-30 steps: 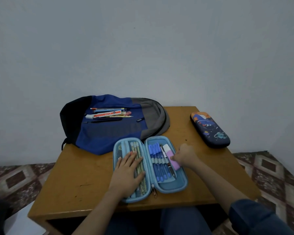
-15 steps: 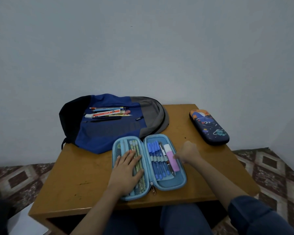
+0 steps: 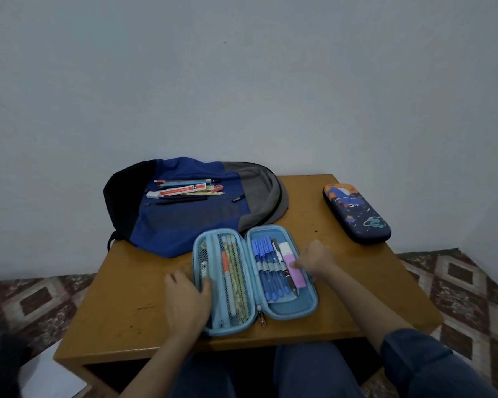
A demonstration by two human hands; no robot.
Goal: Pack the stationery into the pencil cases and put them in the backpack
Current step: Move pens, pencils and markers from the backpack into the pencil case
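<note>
An open light-blue pencil case (image 3: 293,311) lies flat at the table's front. Pens and pencils sit behind mesh in its left half; blue pens and a pink eraser (image 3: 295,273) fill its right half. My left hand (image 3: 186,300) grips the case's left rim, thumb over the mesh. My right hand (image 3: 316,258) is curled at the right rim, thumb on the pink eraser. A blue, black and grey backpack (image 3: 184,225) lies behind, with loose stationery (image 3: 184,191) on top. A closed dark space-print pencil case (image 3: 357,216) rests at the table's right.
The small wooden table (image 3: 127,297) stands against a plain white wall. Patterned floor tiles show on both sides. My knees are under the table's front edge. A dark shape and something white lie on the floor at lower left.
My left hand slid from lying flat on the case's left half to its left rim. My right hand stayed by the pink eraser.
</note>
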